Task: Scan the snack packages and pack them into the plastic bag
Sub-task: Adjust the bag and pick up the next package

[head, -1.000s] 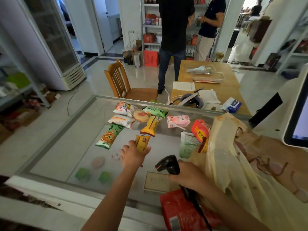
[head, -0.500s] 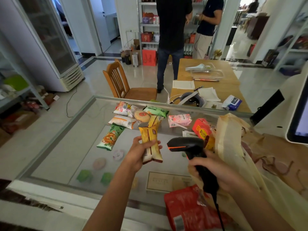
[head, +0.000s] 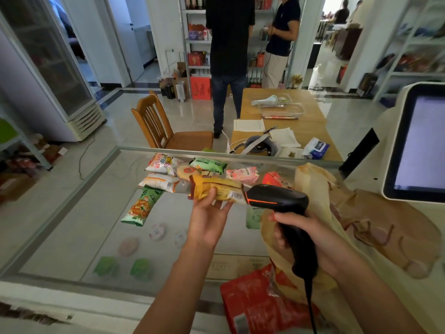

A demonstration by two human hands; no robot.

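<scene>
Head: snack package (head: 224, 187) in left grip (head: 207, 220)

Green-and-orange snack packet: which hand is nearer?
Left. The left hand, holding a yellow snack package, is right of the green-and-orange snack packet; the right hand, gripping a black scanner, is farther right.
</scene>
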